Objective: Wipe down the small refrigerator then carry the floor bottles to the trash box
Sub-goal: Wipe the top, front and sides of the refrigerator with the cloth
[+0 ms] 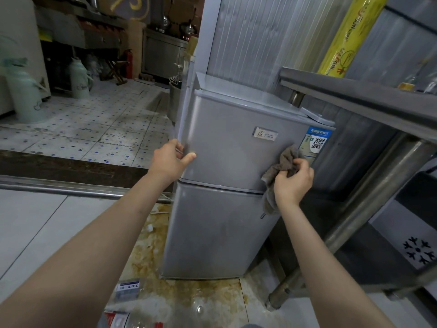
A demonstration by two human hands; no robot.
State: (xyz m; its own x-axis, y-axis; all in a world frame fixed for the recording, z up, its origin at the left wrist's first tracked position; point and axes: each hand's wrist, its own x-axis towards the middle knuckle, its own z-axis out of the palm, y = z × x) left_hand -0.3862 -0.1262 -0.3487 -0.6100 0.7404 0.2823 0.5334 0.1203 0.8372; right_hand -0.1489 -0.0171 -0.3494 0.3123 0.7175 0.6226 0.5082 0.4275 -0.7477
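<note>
The left hand [170, 159] grips the refrigerator [222, 185] door's edge at nine o'clock, apparently steadying it, while the right hand [293, 181] bunches a cloth [287, 159] against its three o'clock side; bottles [125, 290] lie below at six o'clock.

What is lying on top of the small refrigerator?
On the refrigerator top, only a flat grey piece shows at the right rear corner. The metal shelf covers the rest of that side.
</note>
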